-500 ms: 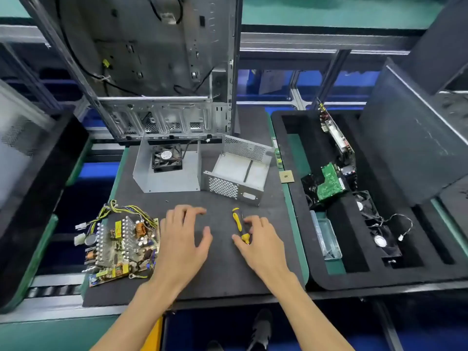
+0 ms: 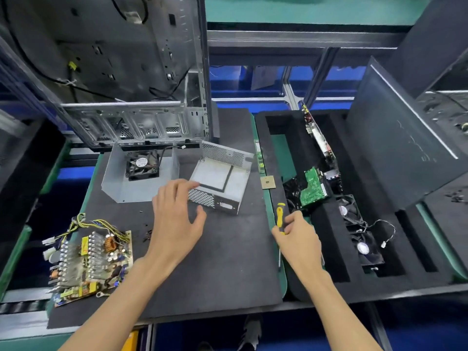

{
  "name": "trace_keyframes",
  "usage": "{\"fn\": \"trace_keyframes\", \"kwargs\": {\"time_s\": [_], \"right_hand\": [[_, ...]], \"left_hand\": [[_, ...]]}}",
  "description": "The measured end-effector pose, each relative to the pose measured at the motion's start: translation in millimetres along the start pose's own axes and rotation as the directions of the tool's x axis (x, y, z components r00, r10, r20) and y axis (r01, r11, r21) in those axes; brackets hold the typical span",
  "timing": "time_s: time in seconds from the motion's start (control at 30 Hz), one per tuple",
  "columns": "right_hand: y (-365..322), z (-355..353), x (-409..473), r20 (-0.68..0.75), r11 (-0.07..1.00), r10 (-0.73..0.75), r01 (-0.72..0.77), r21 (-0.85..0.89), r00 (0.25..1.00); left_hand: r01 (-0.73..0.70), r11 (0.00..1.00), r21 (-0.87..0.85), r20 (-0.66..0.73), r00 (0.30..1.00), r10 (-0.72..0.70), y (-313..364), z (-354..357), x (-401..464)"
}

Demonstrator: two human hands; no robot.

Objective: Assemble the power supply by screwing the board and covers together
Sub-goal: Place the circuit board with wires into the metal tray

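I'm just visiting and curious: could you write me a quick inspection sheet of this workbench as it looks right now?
Surface: dark foam mat, a few small dark bits near the middle.
Job's things: circuit board at the near left; fan cover and perforated cover behind, all apart, not assembled.
Clutter: small square chip at the mat's right edge.
Hands: left hand open, reaching to the perforated cover; right hand fingers around a yellow screwdriver.
Cables: yellow and black wires on the board.
Surroundings: computer case behind; foam tray of parts on the right, with a green board and fans.
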State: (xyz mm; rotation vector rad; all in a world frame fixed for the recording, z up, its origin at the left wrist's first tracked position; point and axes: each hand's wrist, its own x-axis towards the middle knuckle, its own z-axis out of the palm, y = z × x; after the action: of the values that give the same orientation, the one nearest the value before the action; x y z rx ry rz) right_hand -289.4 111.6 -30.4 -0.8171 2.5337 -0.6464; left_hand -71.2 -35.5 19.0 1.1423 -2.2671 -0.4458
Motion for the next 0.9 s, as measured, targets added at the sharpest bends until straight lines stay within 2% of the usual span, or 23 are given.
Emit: {"fn": "trace_keyframes", "kwargs": {"time_s": [0.1, 0.2, 0.3, 0.4, 0.47, 0.57, 0.63, 0.73, 0.8, 0.87, 0.9], "right_hand": [[1.6, -0.9, 4.6, 0.131, 0.997, -0.003, 0.013, -0.081, 0.991], [0.6, -4.5, 6.9, 0.098, 0.997, -0.028, 0.035, -0.072, 0.995], [-6.8, -8.4, 8.8, -0.016, 0.98, -0.186, 0.187, 0.065, 0.982], [-31.2, -5.2, 9.5, 0.071, 0.916, -0.353, 0.329, 0.231, 0.933], [-52.5, 2.8, 9.1, 0.167, 0.918, -0.323, 0.265, 0.295, 0.931], [-79.4, 12.4, 11.0, 0.36, 0.883, -0.128, -0.059, 0.466, 0.924], [-84.4, 15.1, 13.8, 0.398, 0.84, -0.056, -0.172, 0.515, 0.916], [-74.9, 11.7, 17.1, 0.308, 0.777, 0.009, -0.2, 0.597, 0.951], [-68.0, 9.9, 20.5, 0.243, 0.752, -0.005, -0.156, 0.64, 0.97], [-64.7, 8.2, 24.7, 0.199, 0.805, -0.048, -0.08, 0.588, 0.979], [-64.5, 7.1, 26.4, 0.194, 0.836, -0.056, -0.06, 0.546, 0.979]], "left_hand": [[0.035, 0.995, 0.09, 0.069, 0.997, -0.041, -1.9, 5.7, 12.5], [0.061, 0.987, 0.149, 0.189, 0.978, -0.089, -9.6, 12.1, 21.1], [0.018, 0.984, 0.179, 0.199, 0.979, -0.054, -18.3, 15.2, 27.7], [-0.011, 0.979, 0.202, 0.21, 0.977, -0.032, -22.8, 17.1, 35.3], [-0.027, 0.972, 0.234, 0.234, 0.972, -0.03, -23.5, 18.7, 41.2], [-0.081, 0.971, 0.225, 0.255, 0.967, 0.022, -16.0, 17.6, 45.5], [-0.108, 0.978, 0.177, 0.288, 0.956, 0.053, -4.0, 19.0, 38.4], [-0.065, 0.992, 0.104, 0.29, 0.956, 0.032, 18.0, 24.7, 19.9], [-0.02, 0.999, 0.05, 0.377, 0.926, -0.001, 31.0, 33.7, 11.5], [-0.009, 1.0, 0.0, 0.427, 0.904, 0.009, 42.9, 38.0, 8.6], [-0.037, 0.999, -0.023, 0.371, 0.928, 0.043, 45.8, 36.6, 8.9]]}}
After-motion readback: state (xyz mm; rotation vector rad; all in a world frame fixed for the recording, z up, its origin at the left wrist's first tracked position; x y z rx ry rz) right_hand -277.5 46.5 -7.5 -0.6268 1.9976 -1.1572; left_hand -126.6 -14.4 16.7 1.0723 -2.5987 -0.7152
